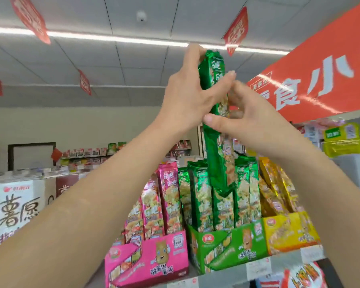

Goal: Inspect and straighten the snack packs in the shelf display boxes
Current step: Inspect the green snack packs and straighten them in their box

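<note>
Green foil snack pack (215,125) was held upright above the green display box (229,244), left hand (187,94) and right hand (247,119) both pinching it; a slip risked toppling the packs below

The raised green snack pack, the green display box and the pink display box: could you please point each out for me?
raised green snack pack (216,163), head view, lower body below the hands.
green display box (233,252), head view, front panel.
pink display box (154,265), head view, front panel.
</note>
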`<state>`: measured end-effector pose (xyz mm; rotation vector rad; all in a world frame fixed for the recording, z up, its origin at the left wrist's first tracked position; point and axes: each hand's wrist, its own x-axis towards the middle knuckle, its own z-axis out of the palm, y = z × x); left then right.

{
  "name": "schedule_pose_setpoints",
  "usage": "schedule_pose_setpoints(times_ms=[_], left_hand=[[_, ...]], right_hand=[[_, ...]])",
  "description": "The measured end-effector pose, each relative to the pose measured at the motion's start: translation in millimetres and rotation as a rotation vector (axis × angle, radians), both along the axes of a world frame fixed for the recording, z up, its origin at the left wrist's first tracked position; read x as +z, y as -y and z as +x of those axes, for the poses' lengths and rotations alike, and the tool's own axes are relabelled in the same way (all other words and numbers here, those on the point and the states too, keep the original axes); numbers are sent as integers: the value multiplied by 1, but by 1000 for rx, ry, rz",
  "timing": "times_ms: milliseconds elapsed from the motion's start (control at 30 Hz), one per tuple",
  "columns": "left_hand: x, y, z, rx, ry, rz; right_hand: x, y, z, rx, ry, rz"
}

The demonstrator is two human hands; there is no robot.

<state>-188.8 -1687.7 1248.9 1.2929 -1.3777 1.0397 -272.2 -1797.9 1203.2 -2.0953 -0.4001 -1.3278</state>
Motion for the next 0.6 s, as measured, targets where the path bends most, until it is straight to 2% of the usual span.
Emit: schedule_pose_setpoints(times_ms=[133, 200, 233, 300, 367, 400, 467, 600], left_hand=[[21, -11, 24, -212, -250, 142], [24, -18, 41, -79, -276, 264], [23, -22, 50, 78, -213, 410], [15, -24, 62, 363, -61, 828], [0, -19, 65, 445, 11, 1157], [-8, -14, 64, 438, 17, 1241], [-20, -3, 64, 462, 63, 1286], [-29, 2, 79, 580, 194, 1216]], right_hand=[[36, 15, 15, 31, 39, 95], [48, 21, 19, 8, 123, 168], [54, 23, 19, 3, 171, 198], [67, 27, 23, -50, 255, 219], [74, 29, 31, -112, 303, 204], [76, 28, 37, -135, 311, 189], [74, 26, 53, -177, 295, 157], [63, 24, 80, -181, 227, 147]])
